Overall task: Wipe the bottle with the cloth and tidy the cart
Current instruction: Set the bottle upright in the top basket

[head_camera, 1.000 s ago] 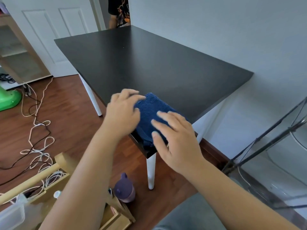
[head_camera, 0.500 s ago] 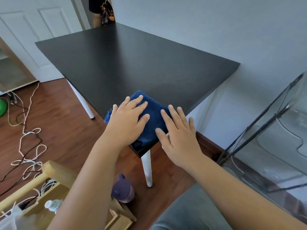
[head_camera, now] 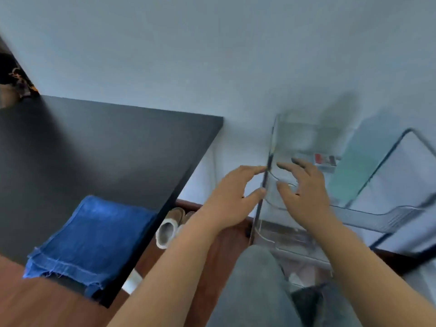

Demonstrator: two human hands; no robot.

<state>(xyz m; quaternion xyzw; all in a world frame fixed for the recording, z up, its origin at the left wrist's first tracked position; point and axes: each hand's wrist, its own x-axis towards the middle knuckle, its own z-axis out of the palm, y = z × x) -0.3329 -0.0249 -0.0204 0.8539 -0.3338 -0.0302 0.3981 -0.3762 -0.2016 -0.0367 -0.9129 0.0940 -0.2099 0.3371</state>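
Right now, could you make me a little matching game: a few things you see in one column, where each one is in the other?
Things:
1. blue cloth
2. slipper
3. left hand
4. clear cart

Places:
A. on the floor beside the table
B. against the wall
C. folded on the black table corner
D. at the cart's dark post

Pairs: 1-C, 2-A, 3-D, 4-B

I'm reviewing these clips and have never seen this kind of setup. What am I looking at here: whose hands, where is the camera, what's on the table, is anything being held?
No machine here: a person wears a camera on the head, looking down at bare hands. The left hand and right hand reach, fingers spread, toward a clear plastic cart beside the wall. The picture is blurred, and neither hand seems to grip anything. A folded blue cloth lies on the black table's near corner, overhanging its edge. Slippers sit on the floor below.
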